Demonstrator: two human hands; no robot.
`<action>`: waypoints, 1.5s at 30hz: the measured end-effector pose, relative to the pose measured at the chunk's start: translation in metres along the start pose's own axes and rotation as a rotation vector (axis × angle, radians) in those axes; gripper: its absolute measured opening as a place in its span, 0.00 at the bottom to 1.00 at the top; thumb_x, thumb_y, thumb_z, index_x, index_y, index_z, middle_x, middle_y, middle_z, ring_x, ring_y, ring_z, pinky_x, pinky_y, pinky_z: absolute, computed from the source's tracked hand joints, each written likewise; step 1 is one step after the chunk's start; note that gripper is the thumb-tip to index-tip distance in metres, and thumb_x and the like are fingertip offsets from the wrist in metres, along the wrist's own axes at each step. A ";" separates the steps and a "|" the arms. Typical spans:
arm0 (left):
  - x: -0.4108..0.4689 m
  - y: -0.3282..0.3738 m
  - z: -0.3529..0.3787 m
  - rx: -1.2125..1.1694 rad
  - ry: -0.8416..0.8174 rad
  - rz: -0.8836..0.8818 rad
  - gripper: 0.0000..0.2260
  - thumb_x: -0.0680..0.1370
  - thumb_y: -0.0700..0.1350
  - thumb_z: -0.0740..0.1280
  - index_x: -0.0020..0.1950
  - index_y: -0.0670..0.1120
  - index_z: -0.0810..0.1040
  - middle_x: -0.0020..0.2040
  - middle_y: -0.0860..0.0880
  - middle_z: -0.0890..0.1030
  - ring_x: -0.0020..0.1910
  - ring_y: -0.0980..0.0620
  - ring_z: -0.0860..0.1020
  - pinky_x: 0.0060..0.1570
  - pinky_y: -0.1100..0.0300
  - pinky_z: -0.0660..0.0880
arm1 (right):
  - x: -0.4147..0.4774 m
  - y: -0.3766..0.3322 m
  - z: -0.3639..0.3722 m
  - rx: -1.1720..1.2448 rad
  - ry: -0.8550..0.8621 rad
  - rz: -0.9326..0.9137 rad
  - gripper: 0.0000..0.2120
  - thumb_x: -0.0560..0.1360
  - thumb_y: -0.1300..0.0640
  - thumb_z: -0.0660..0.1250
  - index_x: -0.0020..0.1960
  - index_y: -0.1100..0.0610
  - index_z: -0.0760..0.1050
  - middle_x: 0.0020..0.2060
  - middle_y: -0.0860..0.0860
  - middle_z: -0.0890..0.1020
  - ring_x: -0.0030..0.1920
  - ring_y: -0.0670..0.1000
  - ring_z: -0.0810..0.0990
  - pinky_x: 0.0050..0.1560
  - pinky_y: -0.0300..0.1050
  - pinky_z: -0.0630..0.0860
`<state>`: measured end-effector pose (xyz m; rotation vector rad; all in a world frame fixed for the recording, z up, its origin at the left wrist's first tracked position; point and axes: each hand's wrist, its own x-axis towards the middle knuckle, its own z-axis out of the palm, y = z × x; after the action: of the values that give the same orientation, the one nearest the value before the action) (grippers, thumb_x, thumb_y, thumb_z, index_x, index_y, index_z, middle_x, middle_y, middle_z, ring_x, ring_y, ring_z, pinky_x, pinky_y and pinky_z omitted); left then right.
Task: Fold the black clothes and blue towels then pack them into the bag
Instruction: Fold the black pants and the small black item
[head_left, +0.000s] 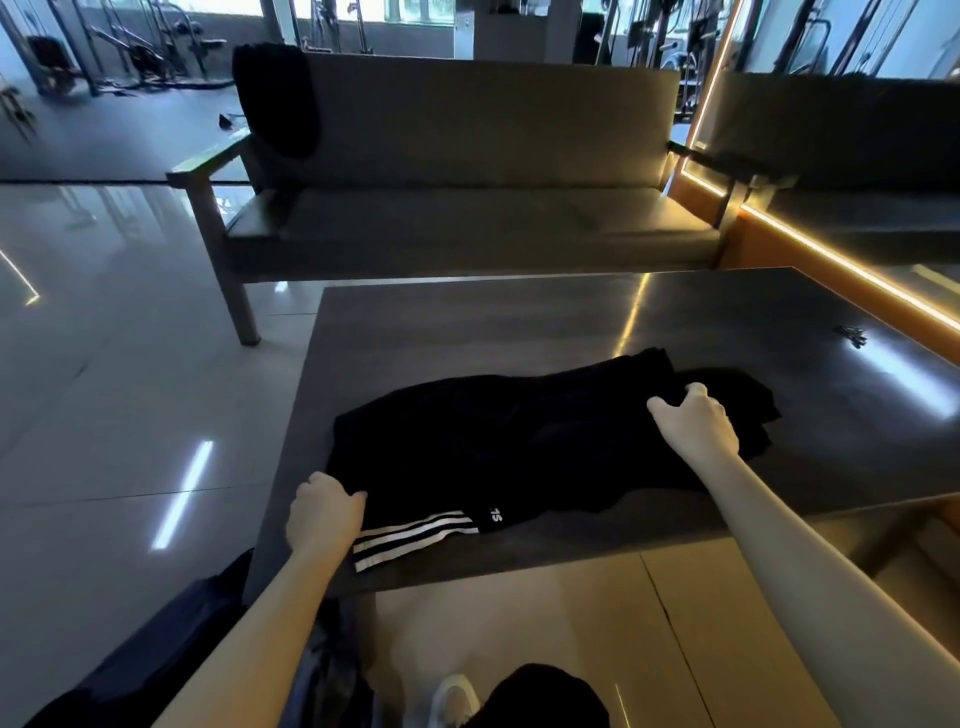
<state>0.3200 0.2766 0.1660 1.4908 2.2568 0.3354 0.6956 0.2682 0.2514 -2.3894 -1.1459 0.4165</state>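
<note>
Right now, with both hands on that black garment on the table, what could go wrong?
The black garment lies close to the table's near edge, its striped end by the left hand, so a pull might slide it off. The right hand bunches cloth, so the fold may crease. Keys lie nearby and might snag.

Black clothes (519, 447), white side stripes (415, 535)

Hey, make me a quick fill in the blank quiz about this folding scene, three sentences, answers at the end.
1. The black garment lies on a dark ____.
2. The left hand grips the garment's edge just above its white ____.
3. Another dark cloth hangs over the backrest of the ____.

Missing words: table; stripes; bench
</note>
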 end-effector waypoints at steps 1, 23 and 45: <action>0.005 0.002 0.000 -0.078 -0.047 -0.022 0.19 0.77 0.49 0.66 0.60 0.36 0.69 0.55 0.39 0.76 0.53 0.40 0.76 0.43 0.52 0.71 | -0.001 0.001 -0.001 0.024 -0.010 0.003 0.30 0.76 0.47 0.61 0.73 0.60 0.61 0.63 0.59 0.73 0.60 0.61 0.73 0.58 0.55 0.72; 0.016 -0.024 -0.018 -0.477 -0.041 -0.012 0.04 0.75 0.37 0.63 0.49 0.40 0.71 0.43 0.40 0.77 0.44 0.42 0.77 0.44 0.52 0.73 | -0.015 0.004 0.000 0.218 0.086 -0.050 0.22 0.77 0.56 0.66 0.70 0.57 0.67 0.59 0.58 0.77 0.55 0.58 0.77 0.45 0.45 0.69; -0.026 -0.043 -0.015 -0.521 -0.333 -0.252 0.10 0.78 0.46 0.66 0.55 0.40 0.73 0.47 0.42 0.78 0.36 0.45 0.79 0.35 0.56 0.77 | -0.034 0.007 0.011 0.038 0.114 -0.042 0.25 0.79 0.52 0.63 0.72 0.60 0.62 0.64 0.61 0.72 0.61 0.63 0.74 0.53 0.54 0.73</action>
<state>0.2870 0.2365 0.1669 0.9082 1.8716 0.5074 0.6750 0.2405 0.2411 -2.3205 -1.1248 0.2819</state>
